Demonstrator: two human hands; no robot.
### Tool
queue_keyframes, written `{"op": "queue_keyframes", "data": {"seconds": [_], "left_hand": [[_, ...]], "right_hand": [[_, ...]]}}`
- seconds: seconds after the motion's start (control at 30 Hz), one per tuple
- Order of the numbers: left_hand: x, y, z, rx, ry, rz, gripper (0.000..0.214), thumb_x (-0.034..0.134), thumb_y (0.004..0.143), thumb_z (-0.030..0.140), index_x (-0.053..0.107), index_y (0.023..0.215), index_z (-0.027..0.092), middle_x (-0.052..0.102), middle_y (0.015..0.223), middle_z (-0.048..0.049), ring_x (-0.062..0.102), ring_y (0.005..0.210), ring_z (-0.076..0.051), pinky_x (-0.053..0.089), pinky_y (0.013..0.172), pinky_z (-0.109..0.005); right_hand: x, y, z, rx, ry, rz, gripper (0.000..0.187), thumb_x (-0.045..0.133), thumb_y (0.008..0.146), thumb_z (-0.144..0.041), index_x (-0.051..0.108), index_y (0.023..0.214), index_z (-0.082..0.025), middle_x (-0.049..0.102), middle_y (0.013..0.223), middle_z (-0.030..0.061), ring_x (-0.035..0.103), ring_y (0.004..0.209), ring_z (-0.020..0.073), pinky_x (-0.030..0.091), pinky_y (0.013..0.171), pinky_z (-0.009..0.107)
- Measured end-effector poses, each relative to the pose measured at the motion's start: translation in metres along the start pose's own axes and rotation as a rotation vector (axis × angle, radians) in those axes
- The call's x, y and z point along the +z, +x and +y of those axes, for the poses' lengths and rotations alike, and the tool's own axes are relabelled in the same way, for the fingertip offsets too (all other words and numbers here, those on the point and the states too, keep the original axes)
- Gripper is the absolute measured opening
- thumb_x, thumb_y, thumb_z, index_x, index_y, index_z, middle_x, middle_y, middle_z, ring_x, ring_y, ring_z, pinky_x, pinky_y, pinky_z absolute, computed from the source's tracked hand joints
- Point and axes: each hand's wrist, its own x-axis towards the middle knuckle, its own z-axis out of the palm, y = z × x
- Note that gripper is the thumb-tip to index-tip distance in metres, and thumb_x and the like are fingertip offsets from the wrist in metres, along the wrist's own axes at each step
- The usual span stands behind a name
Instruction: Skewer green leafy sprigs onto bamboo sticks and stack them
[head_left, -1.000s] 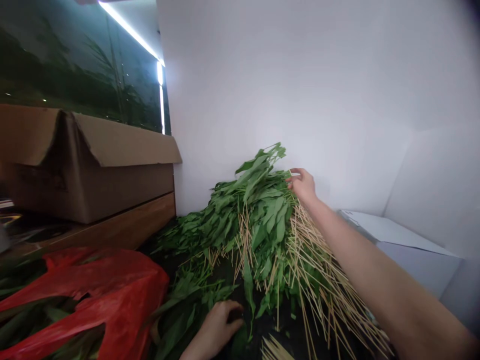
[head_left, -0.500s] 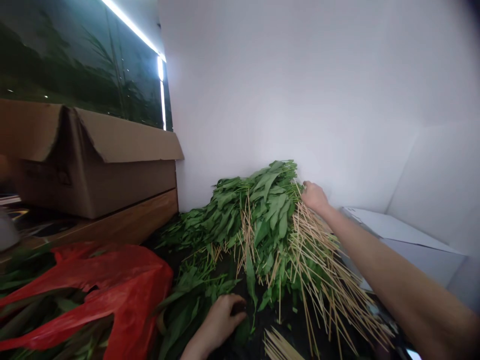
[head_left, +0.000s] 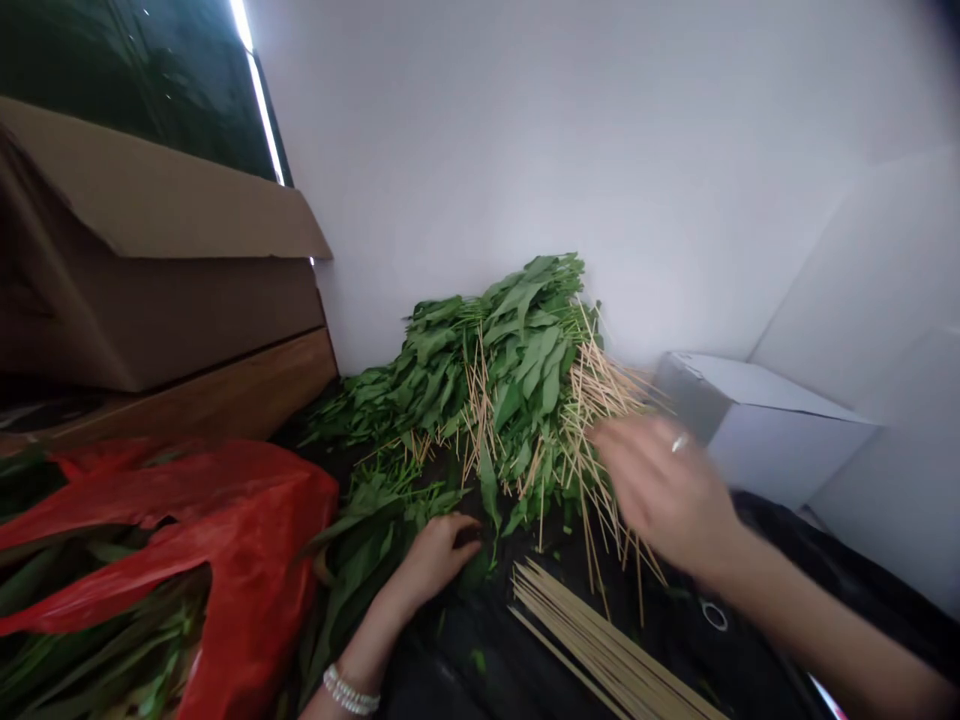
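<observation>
A heap of green leafy stalks threaded on thin bamboo skewers (head_left: pixel 510 380) leans against the white wall. My right hand (head_left: pixel 664 490) hovers in front of the skewer ends, blurred by motion, fingers spread and pointing left, a ring on one finger. My left hand (head_left: pixel 439 553) rests lower down on loose green leaves (head_left: pixel 367 560), fingers curled into them, a bead bracelet on the wrist. A neat bundle of bare skewers (head_left: pixel 600 650) lies on the black surface between my arms.
A red plastic bag (head_left: pixel 202 540) holding more greens sits at the left. A brown cardboard box (head_left: pixel 150 270) stands on a wooden ledge (head_left: pixel 225 395). A white box (head_left: pixel 750 420) sits at the right by the wall.
My right hand has pulled back from the top of the heap toward me and now hovers low over the skewer ends. The view has tilted down. My left hand stays on the leaves.
</observation>
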Motion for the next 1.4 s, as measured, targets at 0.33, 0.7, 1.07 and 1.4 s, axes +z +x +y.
{"op": "queue_keyframes", "data": {"seconds": [0.33,0.7,1.07,1.4], "left_hand": [[0.001,-0.001,0.003,0.009,0.029,-0.001,0.026,0.054,0.078,0.027,0.069,0.098,0.020,0.070,0.093,-0.0043,0.062,0.084,-0.019,0.045,0.075,-0.025],[-0.023,0.005,-0.027,-0.171,-0.239,0.585,0.036,0.048,0.084,0.040,0.069,0.095,0.013,0.072,0.093,-0.0083,0.066,0.085,-0.022,0.050,0.076,-0.031],[-0.021,-0.002,-0.027,-0.212,0.268,0.570,0.031,0.055,0.079,0.022,0.064,0.108,0.019,0.063,0.112,-0.0092,0.055,0.106,-0.025,0.043,0.090,-0.037],[-0.027,-0.009,-0.017,-0.340,0.381,0.358,0.044,0.056,0.072,0.016,0.061,0.115,0.022,0.064,0.110,-0.0091,0.051,0.107,-0.027,0.041,0.087,-0.039]], "right_hand": [[0.070,-0.121,-0.077,0.228,0.138,-0.735,0.018,0.053,0.071,-0.002,0.061,0.070,-0.019,0.060,0.076,0.0042,0.052,0.076,0.0194,0.036,0.070,0.031],[0.081,-0.122,-0.091,0.322,-0.006,-0.695,0.023,0.048,0.070,0.002,0.059,0.073,-0.018,0.062,0.073,0.0052,0.058,0.070,0.0218,0.033,0.062,0.030],[0.076,-0.106,-0.101,0.348,0.109,-0.440,0.025,0.037,0.075,0.001,0.045,0.082,-0.022,0.056,0.072,0.0003,0.055,0.062,0.0160,0.032,0.059,0.026],[0.102,-0.094,-0.136,0.264,0.148,-0.411,0.037,0.043,0.071,0.003,0.047,0.098,-0.022,0.059,0.080,0.0004,0.056,0.068,0.0153,0.035,0.060,0.024]]}}
